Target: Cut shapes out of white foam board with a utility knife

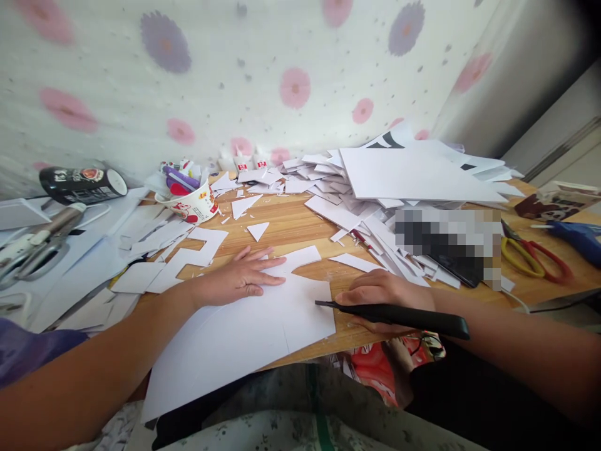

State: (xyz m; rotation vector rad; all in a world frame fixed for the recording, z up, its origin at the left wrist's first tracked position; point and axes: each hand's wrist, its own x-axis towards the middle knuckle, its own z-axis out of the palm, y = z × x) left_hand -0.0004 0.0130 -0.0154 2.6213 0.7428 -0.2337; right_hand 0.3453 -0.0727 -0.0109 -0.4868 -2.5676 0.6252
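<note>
A large white foam board sheet [244, 332] lies across the table's front edge and overhangs it at the lower left. My left hand [244, 275] rests flat on its upper part, fingers stretched out. A thin cut or scored line runs down the sheet, right of the middle. My right hand [385, 297] is closed round a black utility knife [404, 316], its thin tip pointing left over the sheet's right edge. Whether the tip touches the board, I cannot tell. Beyond the left hand lies a white offcut [303, 258]; a narrow strip [355, 262] is near the right hand.
A pile of white board pieces [417, 175] fills the back right, with yellow-and-red-handled scissors [533, 257] nearby. A paper cup [190, 203] with tools, a black canister [82, 183] and large scissors [42, 244] are at left. Small glue bottles [241, 161] stand at the back.
</note>
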